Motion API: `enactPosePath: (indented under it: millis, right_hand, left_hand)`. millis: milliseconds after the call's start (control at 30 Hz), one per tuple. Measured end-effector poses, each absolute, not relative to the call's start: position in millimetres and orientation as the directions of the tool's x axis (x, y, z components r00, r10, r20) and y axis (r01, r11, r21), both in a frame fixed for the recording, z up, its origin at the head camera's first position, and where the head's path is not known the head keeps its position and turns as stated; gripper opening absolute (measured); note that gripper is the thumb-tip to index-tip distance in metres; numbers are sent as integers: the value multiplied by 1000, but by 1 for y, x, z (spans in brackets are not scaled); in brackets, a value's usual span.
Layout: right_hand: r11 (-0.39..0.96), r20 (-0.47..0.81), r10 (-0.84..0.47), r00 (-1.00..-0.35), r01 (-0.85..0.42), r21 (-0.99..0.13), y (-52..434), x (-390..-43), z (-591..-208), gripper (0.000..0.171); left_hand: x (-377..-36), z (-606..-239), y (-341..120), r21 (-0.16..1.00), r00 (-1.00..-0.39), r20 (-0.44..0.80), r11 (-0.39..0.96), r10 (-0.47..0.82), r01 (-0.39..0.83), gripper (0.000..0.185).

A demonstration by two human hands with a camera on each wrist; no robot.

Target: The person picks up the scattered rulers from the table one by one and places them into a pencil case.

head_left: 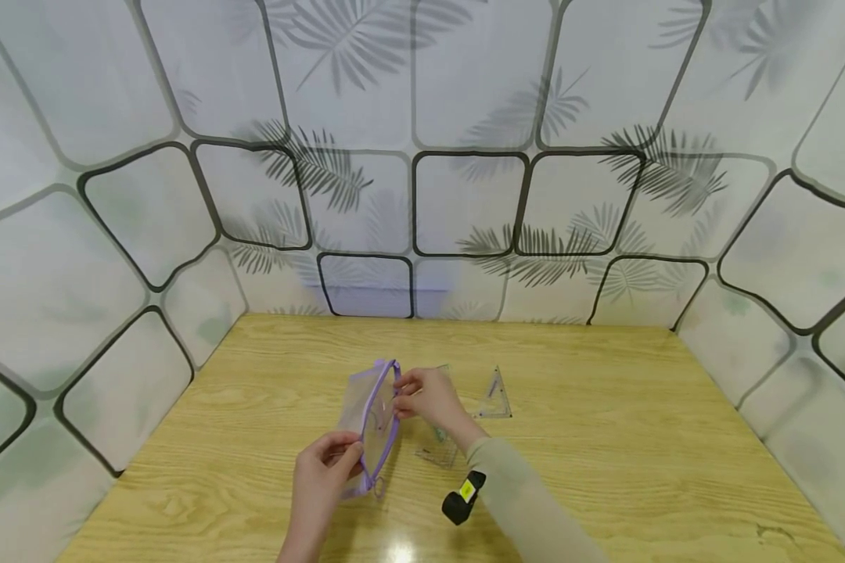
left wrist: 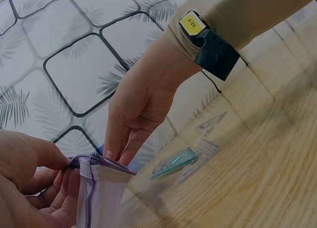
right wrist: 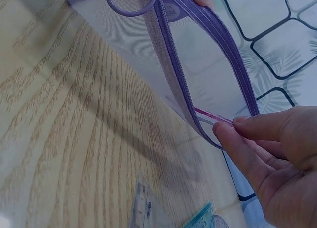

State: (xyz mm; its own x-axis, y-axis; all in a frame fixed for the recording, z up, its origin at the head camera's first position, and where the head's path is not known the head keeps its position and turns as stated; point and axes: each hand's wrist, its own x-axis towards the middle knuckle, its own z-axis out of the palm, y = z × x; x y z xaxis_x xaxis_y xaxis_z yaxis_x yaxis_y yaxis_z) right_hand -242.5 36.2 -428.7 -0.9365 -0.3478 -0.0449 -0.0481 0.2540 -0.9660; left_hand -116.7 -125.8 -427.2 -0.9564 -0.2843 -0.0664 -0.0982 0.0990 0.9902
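A see-through mesh zip pouch (head_left: 354, 399) with purple edging stands on the table, its zipped mouth spread apart. My left hand (head_left: 324, 469) pinches the near side of the pouch's mouth between thumb and fingers. At the far end of the opening is my right hand (head_left: 429, 400). Its thumb and forefinger pinch a thin clear piece with a pink edge (right wrist: 213, 115), which reaches into the pouch mouth. The pouch and fingers hide the rest of that piece's shape. A purple ring (right wrist: 131, 12) hangs by the zip.
On the wooden table (head_left: 605, 438), right of the pouch, lie a clear set square (head_left: 495, 413), a teal-tinted clear drawing tool (left wrist: 175, 162) and a clear ruler-like piece (left wrist: 200, 156). A patterned cloth (head_left: 465, 195) walls the back and sides. A black wrist device (head_left: 461, 500) sits at the right cuff.
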Motion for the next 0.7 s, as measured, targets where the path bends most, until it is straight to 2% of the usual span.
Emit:
enactPosePath:
  millis: [467, 700]
  right_hand:
    - [271, -53, -380, -924, -56, -961, 37, -241, -427, 27]
    - [426, 52, -383, -922, -226, -876, 41, -240, -426, 34]
  left_hand:
    - [-117, -429, -127, 992, -955, -68, 86, -290, -97, 23]
    - [-117, -427, -126, 991, -954, -73, 84, -290, -101, 21]
